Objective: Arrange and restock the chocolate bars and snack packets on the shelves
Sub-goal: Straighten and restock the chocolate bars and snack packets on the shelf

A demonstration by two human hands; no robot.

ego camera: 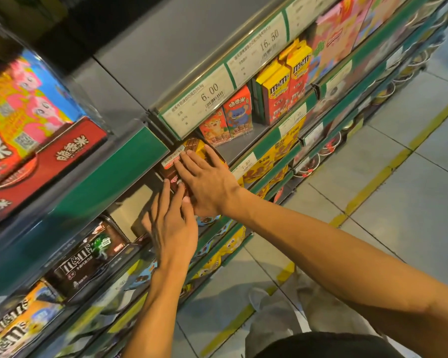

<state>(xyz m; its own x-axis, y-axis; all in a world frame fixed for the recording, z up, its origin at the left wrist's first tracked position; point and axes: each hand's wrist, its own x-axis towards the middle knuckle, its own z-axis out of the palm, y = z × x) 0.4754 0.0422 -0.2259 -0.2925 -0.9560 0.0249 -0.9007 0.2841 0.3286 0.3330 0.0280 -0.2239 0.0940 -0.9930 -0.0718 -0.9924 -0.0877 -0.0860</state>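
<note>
1. Head view: the left hand (170, 228) and the right hand (204, 180) are brought together at the front edge of a middle shelf (246, 143), on a brown chocolate bar pack (171, 174) with a gold chocolate bar pack (195, 148) just behind it.
2. The right hand's fingers (189, 157) are laid almost straight over both packs, apparently so that they are pressed back into line; its grip is apart, clamped on nothing.
3. The left hand's fingertips (167, 183) are set against the brown pack's lower edge, seemingly as a stop; that grip is also apart.
4. Small tiger and bear boxes (225, 120) and yellow M&M's boxes (285, 83) are kept upright, faces outward, beneath the price label strip (199, 99), so that they are readable.
</note>
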